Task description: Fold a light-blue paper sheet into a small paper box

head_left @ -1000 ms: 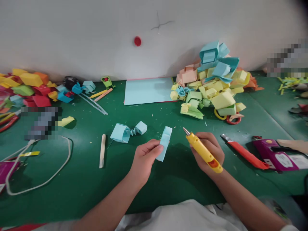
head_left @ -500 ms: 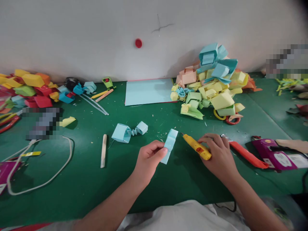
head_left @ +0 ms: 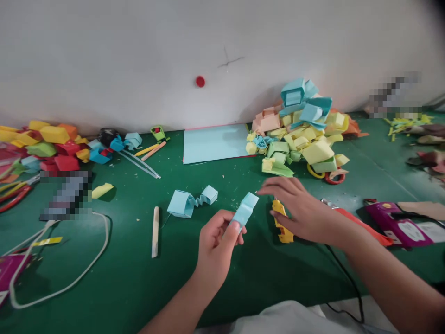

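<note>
My left hand pinches a folded light-blue paper strip between thumb and fingers, its creased end pointing up and right. Just right of the strip is my right hand, fingers stretched out flat toward it and holding nothing. Under the right hand's thumb a yellow glue gun is partly covered; whether the thumb touches it I cannot tell. To the left of my hands lies a light-blue folded paper piece, a box joined by a zigzag strip to a smaller box.
A wooden stick lies left on the green table. Light-blue sheets rest against the wall. Folded paper pieces are heaped at back right, colourful ones at back left. A red cutter and purple box stand right.
My right hand has let go of the yellow glue gun and moved left toward the strip, its fingers now stretched out. The glue gun has turned more upright in view. My left hand keeps the strip.
</note>
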Demonstrator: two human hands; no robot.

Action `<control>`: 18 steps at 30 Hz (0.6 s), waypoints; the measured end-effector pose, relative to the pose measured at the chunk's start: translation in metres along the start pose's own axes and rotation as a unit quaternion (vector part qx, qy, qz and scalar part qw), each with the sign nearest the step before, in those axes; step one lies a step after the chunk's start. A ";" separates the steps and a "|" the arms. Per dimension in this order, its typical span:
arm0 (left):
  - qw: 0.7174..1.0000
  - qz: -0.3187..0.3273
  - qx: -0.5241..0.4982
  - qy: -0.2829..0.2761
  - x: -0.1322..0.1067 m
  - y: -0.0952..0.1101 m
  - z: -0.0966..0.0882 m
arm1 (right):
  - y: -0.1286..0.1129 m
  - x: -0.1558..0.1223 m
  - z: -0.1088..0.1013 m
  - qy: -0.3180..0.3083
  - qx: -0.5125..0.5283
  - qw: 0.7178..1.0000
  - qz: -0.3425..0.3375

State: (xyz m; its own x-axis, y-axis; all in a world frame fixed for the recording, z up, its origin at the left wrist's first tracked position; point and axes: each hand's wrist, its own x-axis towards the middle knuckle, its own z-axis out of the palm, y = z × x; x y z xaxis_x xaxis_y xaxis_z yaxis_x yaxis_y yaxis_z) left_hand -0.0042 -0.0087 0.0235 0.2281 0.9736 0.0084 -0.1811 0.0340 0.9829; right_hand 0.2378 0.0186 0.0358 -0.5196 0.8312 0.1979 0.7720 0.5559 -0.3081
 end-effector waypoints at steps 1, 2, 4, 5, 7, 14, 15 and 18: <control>1.000 0.006 0.004 0.006 -0.001 0.002 0.000 | -0.003 0.022 0.004 -0.007 0.003 0.998 -0.055; 1.000 0.010 0.005 0.010 -0.001 0.004 0.000 | -0.007 0.044 0.010 -0.018 0.006 0.994 -0.109; 1.000 0.017 0.001 0.014 -0.001 0.008 0.000 | -0.016 0.083 0.025 -0.026 -0.001 0.986 -0.162; 1.000 0.018 -0.002 0.019 -0.001 0.010 -0.001 | -0.021 0.099 0.033 -0.041 -0.015 0.984 -0.172; 0.999 0.015 -0.002 0.035 -0.001 0.013 -0.001 | -0.031 0.123 0.046 -0.081 -0.049 0.979 -0.182; 0.999 0.006 -0.015 0.040 -0.002 0.018 0.001 | -0.035 0.135 0.052 -0.121 -0.025 0.990 -0.066; 0.999 0.007 -0.013 0.034 -0.003 0.018 0.001 | -0.032 0.131 0.049 -0.123 -0.013 0.991 -0.056; 1.000 0.013 -0.006 0.022 -0.004 0.018 0.001 | -0.021 0.117 0.038 -0.132 0.055 0.990 -0.014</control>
State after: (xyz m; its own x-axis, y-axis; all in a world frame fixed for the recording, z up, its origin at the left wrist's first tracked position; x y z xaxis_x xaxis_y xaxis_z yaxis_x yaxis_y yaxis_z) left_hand -0.0074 -0.0117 0.0409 0.1816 0.9831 0.0253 -0.1973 0.0112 0.9803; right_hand 0.1466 0.1040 0.0300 -0.6295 0.7760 -0.0381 0.7186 0.5629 -0.4084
